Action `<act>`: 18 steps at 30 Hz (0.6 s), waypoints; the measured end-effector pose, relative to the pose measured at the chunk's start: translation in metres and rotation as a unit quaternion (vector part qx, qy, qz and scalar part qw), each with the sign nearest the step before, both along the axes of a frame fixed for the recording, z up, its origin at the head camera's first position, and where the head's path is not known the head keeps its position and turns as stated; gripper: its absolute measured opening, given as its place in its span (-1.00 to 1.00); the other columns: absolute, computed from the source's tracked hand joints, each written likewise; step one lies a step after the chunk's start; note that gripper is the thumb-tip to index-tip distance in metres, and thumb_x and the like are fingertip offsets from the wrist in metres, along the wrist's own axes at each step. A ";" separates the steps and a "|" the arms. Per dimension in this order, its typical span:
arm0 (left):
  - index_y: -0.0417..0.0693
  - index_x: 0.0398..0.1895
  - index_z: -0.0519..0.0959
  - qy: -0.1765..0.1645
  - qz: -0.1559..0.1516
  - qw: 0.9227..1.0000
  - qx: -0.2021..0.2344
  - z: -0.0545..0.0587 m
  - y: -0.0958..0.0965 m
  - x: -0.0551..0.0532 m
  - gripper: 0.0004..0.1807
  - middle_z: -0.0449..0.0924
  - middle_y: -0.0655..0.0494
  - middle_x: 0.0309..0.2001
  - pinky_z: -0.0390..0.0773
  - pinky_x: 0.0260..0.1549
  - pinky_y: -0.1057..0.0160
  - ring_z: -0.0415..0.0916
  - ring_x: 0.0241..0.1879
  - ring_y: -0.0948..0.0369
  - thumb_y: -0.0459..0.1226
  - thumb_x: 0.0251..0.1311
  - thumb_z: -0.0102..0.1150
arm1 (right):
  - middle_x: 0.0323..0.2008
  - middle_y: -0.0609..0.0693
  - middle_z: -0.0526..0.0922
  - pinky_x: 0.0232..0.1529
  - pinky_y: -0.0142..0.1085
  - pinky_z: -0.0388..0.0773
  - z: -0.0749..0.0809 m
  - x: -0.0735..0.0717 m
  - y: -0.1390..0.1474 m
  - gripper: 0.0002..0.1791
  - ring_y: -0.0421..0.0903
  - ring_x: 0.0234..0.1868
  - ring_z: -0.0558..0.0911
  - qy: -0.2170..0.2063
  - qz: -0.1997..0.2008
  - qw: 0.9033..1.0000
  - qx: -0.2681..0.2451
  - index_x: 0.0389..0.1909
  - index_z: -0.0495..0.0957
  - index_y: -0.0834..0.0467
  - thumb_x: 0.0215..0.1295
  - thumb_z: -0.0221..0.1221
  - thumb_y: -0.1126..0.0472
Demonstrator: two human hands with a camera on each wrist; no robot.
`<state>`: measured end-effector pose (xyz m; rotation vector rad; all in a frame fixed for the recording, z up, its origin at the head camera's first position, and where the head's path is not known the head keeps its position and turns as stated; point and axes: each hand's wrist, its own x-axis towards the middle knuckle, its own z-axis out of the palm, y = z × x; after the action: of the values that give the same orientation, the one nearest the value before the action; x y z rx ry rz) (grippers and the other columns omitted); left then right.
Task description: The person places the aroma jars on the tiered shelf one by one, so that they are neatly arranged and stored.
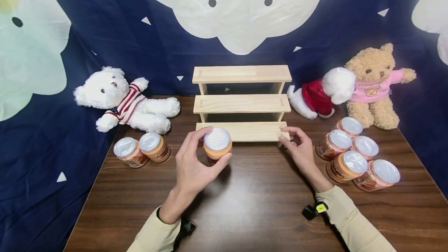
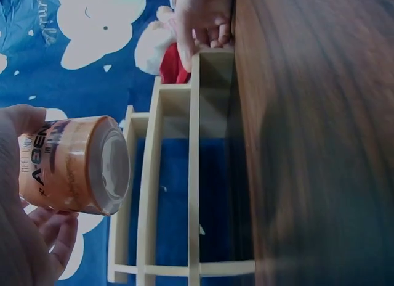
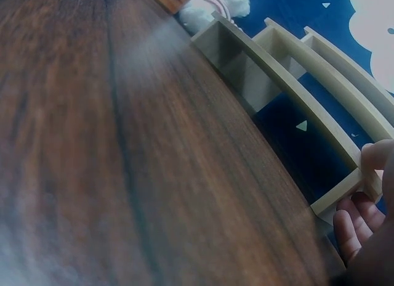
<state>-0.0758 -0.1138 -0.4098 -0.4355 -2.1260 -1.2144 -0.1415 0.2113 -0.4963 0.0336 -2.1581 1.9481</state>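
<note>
Head view: high, widest, facing forward and down over table (image 1: 252, 221); left wrist view: low, turned sideways, close behind jar (image 2: 68, 169), facing shelf (image 2: 194, 175); right wrist view: low, slanted, near table; all share shelf

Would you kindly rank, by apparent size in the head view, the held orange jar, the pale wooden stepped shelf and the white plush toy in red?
1. Pale wooden stepped shelf
2. White plush toy in red
3. Held orange jar
</note>
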 end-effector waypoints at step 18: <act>-0.05 0.34 0.63 -0.001 -0.012 1.000 -0.001 0.021 0.040 -0.027 -0.19 0.71 0.00 0.08 0.74 -0.04 0.07 0.66 -0.04 0.10 -0.05 0.00 0.74 | -0.24 -0.13 0.66 -0.43 -0.57 0.55 0.000 -0.001 -0.001 -0.70 -0.30 -0.32 0.64 0.000 0.002 1.000 -0.006 0.15 0.66 0.45 0.45 0.37 0.48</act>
<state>-0.1027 -0.0740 -0.3890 -0.4628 -2.1299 -1.2257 -0.1421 0.2102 -0.4967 0.0358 -2.1476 1.9632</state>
